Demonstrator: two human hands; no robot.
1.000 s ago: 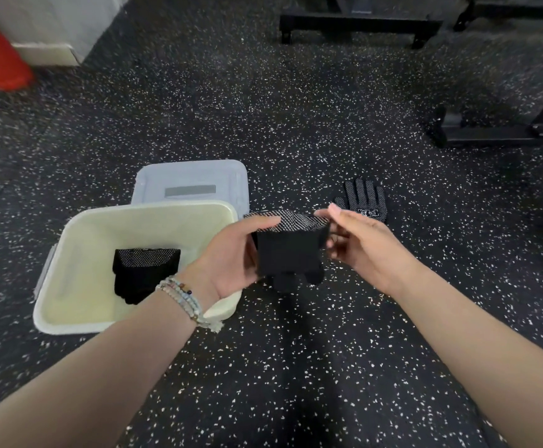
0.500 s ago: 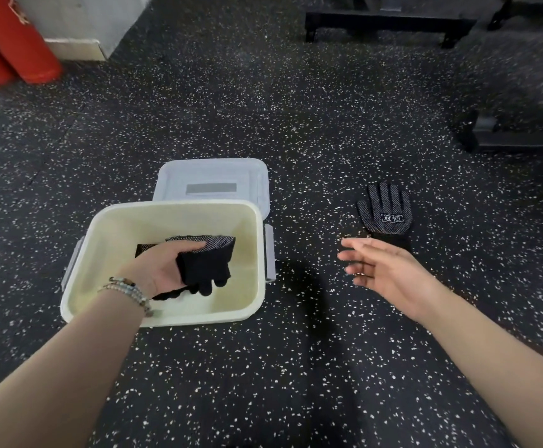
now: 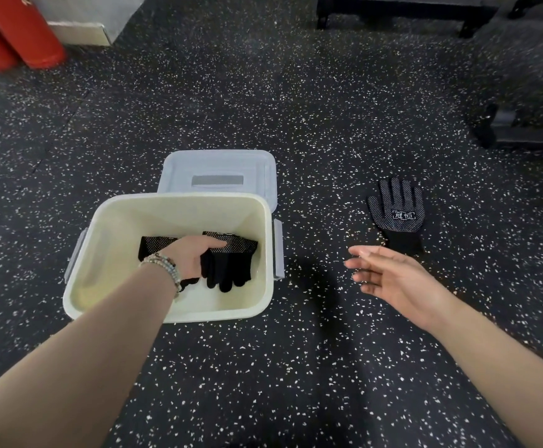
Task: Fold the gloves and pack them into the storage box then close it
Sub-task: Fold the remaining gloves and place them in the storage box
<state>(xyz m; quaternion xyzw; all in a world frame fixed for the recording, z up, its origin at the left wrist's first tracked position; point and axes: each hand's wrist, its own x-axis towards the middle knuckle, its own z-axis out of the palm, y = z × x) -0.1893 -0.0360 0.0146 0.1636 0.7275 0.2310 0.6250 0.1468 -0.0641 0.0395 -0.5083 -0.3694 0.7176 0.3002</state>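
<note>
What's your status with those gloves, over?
Left hand inside storage box, holding folded glove. Right hand open, empty. Loose glove flat on floor. Lid off, nothing blocking.

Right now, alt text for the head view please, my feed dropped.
The left hand holds a folded glove inside the open cream storage box, beside another folded glove. The right hand is open above the speckled floor, near a flat glove; the lid lies behind the box.

Folded gloves (image 3: 231, 265) in open box (image 3: 179, 202); third glove (image 3: 396, 211) flat, well apart.
</note>
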